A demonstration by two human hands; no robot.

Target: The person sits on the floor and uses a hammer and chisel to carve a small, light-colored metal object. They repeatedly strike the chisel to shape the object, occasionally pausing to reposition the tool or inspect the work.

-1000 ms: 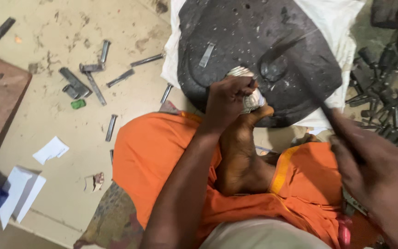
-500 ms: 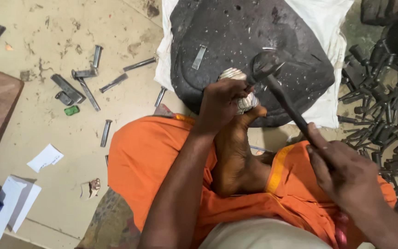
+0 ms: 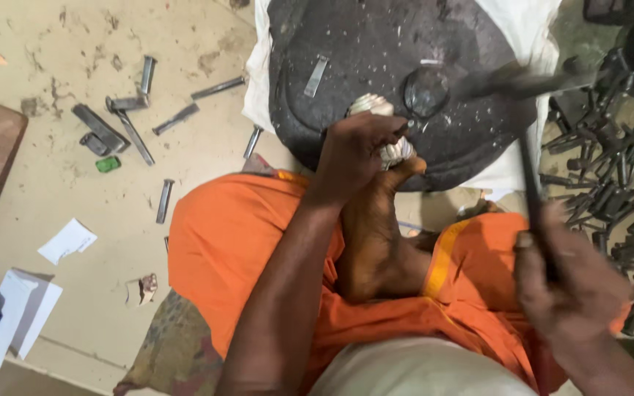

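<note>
A: We have our left hand (image 3: 357, 150) clamped, fingers closed, on a small pale ridged workpiece (image 3: 394, 150), pressed to the near edge of the round dark metal block (image 3: 376, 51) just above our foot (image 3: 376, 235)

B: And our right hand (image 3: 563, 282) wraps shut on the dark-handled hammer (image 3: 530, 176), head blurred over the block

A: We judge we're mid-hammering. The next blow needs the piece steady and our fingers clear

B: Loose metal punches (image 3: 618, 176) lie to our right
</note>
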